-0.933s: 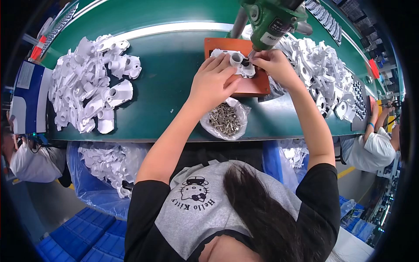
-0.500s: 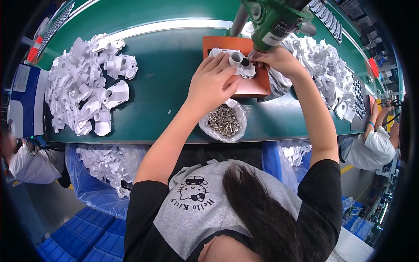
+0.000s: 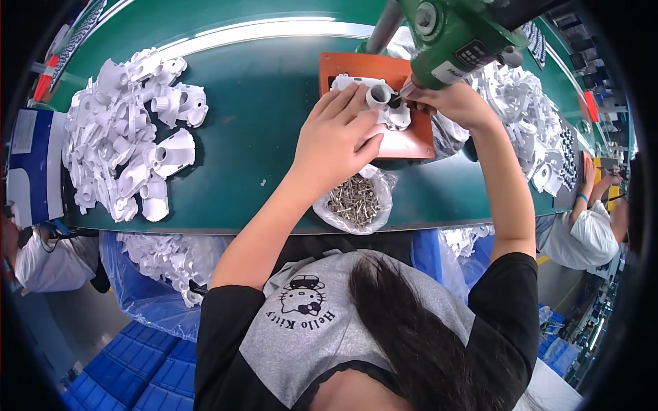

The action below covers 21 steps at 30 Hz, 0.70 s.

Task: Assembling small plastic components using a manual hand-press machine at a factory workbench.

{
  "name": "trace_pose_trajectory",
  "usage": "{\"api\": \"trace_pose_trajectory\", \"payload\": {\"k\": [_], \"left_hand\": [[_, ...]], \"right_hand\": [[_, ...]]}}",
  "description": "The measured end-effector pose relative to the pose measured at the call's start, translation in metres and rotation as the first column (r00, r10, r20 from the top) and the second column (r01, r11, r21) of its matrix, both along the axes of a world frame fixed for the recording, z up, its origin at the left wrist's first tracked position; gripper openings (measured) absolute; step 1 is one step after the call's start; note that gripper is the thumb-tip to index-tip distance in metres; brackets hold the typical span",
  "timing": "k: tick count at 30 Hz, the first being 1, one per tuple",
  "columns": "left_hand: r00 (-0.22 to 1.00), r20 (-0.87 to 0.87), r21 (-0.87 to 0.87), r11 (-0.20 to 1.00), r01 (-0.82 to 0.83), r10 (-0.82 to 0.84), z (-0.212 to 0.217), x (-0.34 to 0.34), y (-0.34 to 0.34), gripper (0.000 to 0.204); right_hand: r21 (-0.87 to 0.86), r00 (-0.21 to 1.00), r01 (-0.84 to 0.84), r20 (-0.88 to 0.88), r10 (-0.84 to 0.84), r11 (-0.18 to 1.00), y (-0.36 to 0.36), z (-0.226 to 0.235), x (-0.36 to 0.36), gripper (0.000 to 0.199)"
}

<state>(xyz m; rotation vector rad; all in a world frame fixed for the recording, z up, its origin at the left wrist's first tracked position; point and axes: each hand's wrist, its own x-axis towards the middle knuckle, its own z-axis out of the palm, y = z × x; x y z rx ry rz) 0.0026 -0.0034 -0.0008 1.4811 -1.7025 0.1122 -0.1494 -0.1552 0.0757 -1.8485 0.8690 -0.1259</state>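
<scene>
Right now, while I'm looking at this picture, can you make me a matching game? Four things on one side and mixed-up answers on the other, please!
Things
1. Screws
2. Machine
3. Board
4. Left hand

Places and colours
A. Orange, underneath the white part
B. In a clear bag near the edge of the table
C. Fingers laid on top of the white part
D. Green, at the top of the picture

Right pairs: 1-B, 2-D, 3-A, 4-C
</scene>
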Motion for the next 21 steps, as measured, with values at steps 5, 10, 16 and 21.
{"api": "trace_pose_trajectory", "payload": {"k": [5,10,16,21], "left_hand": [[1.0,-0.011,0.006,1.0,0.008,-0.008,0.0,0.0,-0.002,0.022],[1.0,0.005,0.02,1.0,0.007,-0.007,-0.001,0.0,-0.003,0.023],[1.0,0.025,0.021,1.0,-0.012,0.012,0.001,0.002,0.001,0.023],[1.0,0.027,0.048,0.999,0.0,-0.001,0.0,0.0,0.002,0.025]], "right_hand": [[0.015,1.0,-0.003,-0.029,0.004,1.0,-0.006,-0.004,-0.001,0.007],[-0.278,0.993,-0.112,-0.01,0.114,0.954,-0.006,-0.019,-0.003,0.01],[-0.014,0.977,-0.213,0.006,0.213,0.977,-0.032,-0.009,-0.011,0.022],[-0.664,0.87,0.059,0.4,0.288,0.746,-0.139,-0.003,-0.048,0.009]]}}
